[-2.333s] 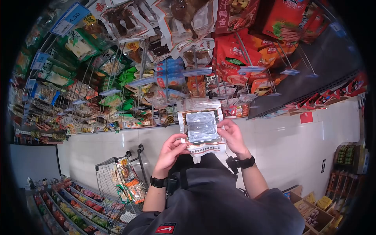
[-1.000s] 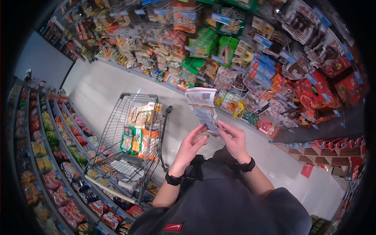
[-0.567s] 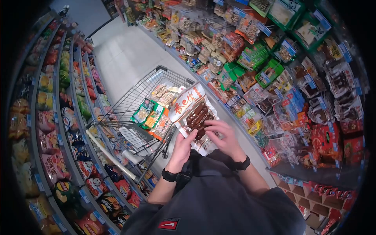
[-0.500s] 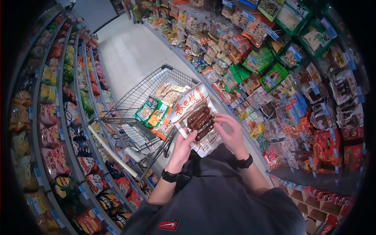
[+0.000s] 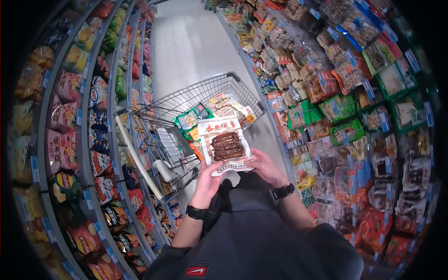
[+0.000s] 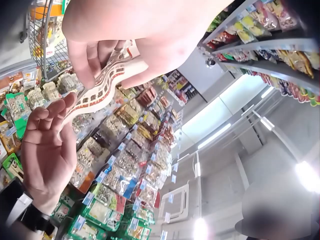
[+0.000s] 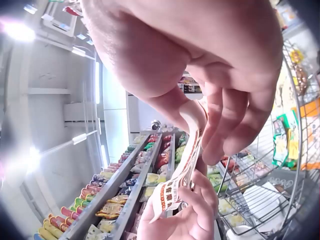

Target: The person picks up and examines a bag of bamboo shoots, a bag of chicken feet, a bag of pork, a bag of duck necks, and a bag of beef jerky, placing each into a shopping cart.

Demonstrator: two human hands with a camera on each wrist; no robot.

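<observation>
A vacuum-sealed food packet [image 5: 227, 145], white with orange lettering and dark brown sausage-shaped pieces in its clear window, is held front side up before the body. My left hand [image 5: 208, 179] pinches its near left corner, thumb on top. At the near right corner, my right hand [image 5: 265, 168] pinches it between thumb and fingers. The packet's near edge [image 6: 97, 92] curves between both hands in the left wrist view. Seen from the right wrist, the same edge bends in a wave, the right hand [image 7: 200, 65] above and the left hand [image 7: 182, 217] below.
A wire shopping cart [image 5: 235, 81] stands just beyond the packet, with several snack bags [image 5: 193, 116] in it. Shelves of bagged snacks [image 5: 65, 144] line the left. Hanging packets [image 5: 345, 107] fill the right rack. Pale floor [image 5: 186, 46] runs ahead between them.
The packet has turned from its silvery back to its front. The view has swung left from the hanging rack to the aisle, and both hands now hold the packet in front of the cart.
</observation>
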